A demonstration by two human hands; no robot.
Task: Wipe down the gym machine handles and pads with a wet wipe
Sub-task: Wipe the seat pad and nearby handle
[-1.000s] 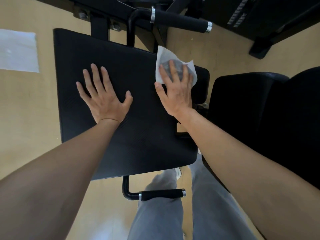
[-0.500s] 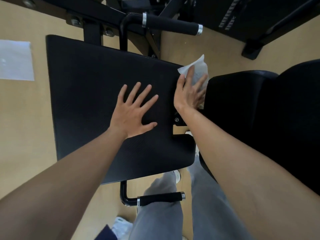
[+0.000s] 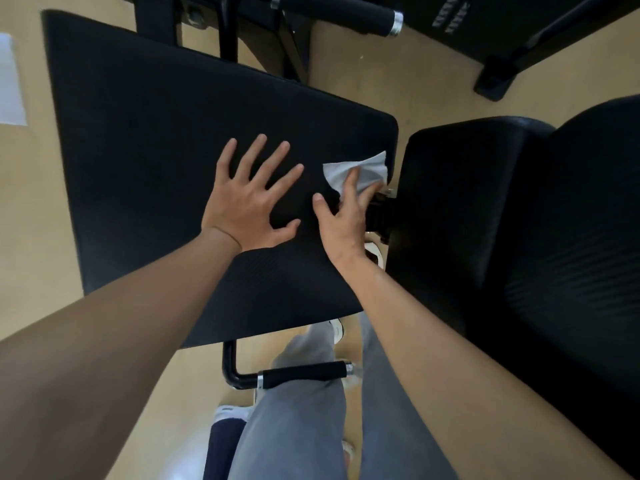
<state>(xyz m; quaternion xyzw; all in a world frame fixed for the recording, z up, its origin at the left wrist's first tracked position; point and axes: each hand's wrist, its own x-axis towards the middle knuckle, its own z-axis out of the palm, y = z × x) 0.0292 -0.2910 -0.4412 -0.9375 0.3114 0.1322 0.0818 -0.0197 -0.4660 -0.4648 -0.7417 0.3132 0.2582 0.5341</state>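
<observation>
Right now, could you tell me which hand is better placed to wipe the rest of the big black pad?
The right hand: its fingers press the wet wipe against the pad's right edge. The left hand lies spread flat on the pad, holding nothing.

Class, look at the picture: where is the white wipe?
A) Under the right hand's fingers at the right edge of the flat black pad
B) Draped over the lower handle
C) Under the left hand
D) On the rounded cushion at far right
A: the wipe lies under the fingers of the right hand at the right edge of the flat pad, while the left hand rests bare on the pad.
</observation>
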